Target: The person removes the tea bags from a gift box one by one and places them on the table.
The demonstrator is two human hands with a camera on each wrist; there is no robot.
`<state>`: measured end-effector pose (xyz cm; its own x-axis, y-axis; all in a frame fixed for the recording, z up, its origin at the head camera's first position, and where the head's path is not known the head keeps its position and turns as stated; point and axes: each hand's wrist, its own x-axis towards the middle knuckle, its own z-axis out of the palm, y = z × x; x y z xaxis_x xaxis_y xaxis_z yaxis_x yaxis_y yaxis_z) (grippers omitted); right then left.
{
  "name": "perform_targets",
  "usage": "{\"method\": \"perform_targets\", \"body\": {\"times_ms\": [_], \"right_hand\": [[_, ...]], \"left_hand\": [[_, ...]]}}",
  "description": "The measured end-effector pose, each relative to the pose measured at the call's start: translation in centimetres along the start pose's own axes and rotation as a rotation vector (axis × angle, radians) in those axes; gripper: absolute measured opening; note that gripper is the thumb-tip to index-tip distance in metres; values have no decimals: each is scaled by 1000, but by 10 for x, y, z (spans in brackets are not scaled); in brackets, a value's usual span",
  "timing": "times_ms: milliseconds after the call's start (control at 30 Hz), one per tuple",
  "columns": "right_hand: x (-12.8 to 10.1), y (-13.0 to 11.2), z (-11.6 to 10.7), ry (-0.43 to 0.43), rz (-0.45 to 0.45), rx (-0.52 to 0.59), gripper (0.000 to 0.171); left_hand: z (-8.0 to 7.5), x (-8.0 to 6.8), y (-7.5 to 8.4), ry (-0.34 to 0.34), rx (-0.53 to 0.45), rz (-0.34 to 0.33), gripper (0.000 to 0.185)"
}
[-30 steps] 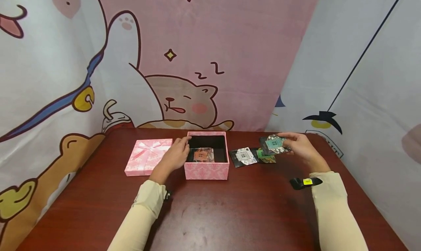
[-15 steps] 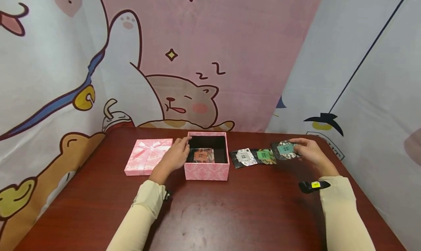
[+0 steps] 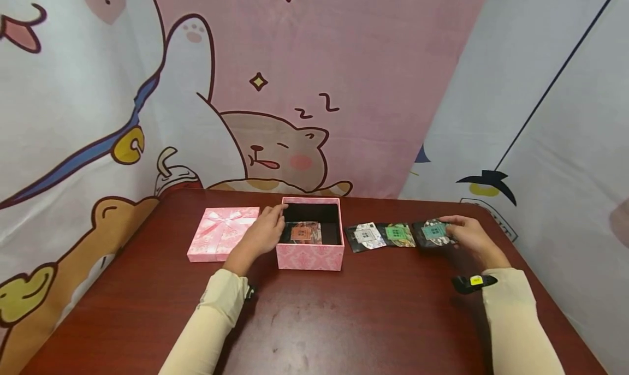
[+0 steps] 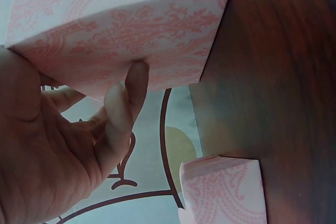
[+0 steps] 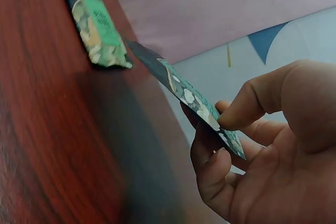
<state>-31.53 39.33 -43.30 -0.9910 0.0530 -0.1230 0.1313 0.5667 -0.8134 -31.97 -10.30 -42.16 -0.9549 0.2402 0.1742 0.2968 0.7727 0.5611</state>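
At its left wall, my left hand [image 3: 265, 230] holds the open pink box [image 3: 309, 257]. Fingers press the wall's outer side in the left wrist view, while the thumb tip is out of sight. A flat packet with an orange label [image 3: 301, 233] lies inside the box. My right hand [image 3: 469, 237] pinches a dark packet with a teal label [image 3: 433, 231] between thumb and fingers. In the right wrist view this packet is tilted, its near end in the fingers. To its left lie a green-labelled packet [image 3: 397, 233] and a white-labelled packet [image 3: 366, 236].
The pink lid with a ribbon bow [image 3: 223, 233] rests left of the box on the dark red wooden table [image 3: 354, 320]. A cartoon-printed cloth [image 3: 373, 91] hangs right behind the table's far edge.
My right hand has carried the teal-labelled packet rightward and down, from over the green-labelled packet to beside it. The green-labelled packet is now uncovered. My left hand stays at the box.
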Motion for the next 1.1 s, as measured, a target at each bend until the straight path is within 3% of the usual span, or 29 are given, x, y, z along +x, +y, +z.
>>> {"method": "perform_targets", "body": {"times_ms": [500,1100], "right_hand": [[1,18,2,25,0,-80,45],[-5,22,5,47,-71,-198,46]], "left_hand": [[-1,-1,2,5,-4,3,43],[-1,-1,0,-6,-3,-3,43]]}}
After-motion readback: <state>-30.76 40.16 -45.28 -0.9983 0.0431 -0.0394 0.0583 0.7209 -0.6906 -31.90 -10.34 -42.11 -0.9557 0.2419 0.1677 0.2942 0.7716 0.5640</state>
